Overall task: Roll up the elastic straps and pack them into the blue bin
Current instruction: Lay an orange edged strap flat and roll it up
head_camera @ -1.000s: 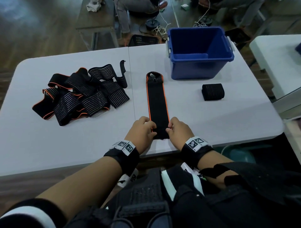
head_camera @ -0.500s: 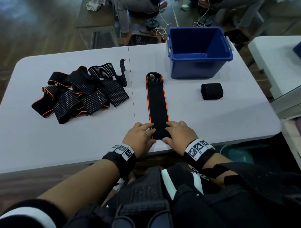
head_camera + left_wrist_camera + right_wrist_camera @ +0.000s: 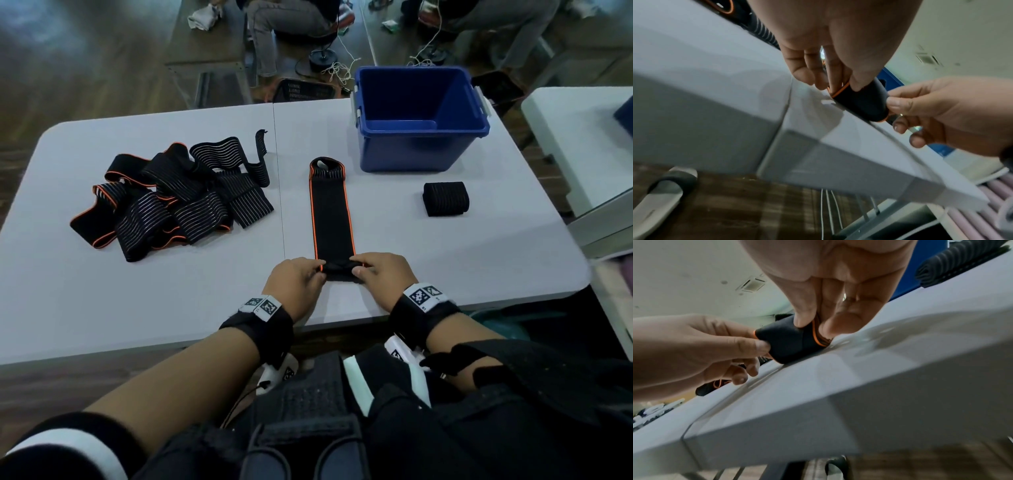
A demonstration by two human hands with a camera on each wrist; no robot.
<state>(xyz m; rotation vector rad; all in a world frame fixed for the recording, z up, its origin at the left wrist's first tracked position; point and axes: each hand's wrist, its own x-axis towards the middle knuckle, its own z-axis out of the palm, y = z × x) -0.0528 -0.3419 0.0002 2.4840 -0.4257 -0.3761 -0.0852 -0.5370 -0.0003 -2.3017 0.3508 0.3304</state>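
Both hands, left hand point(image 3: 297, 281) and right hand point(image 3: 383, 274), pinch the strap point(image 3: 331, 212) roll between curled fingers point(image 3: 898, 104); best kept tight, edges aligned.

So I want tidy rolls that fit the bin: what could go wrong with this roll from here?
The roll is only just begun, and it sits close to the table edge; if either hand's pinch slips, left hand or right hand, it could spring open. Uneven pushing might skew it off the orange-edged strap, giving a cone-shaped roll. The looped far end lies free, so the strap may slide rather than wind tightly.
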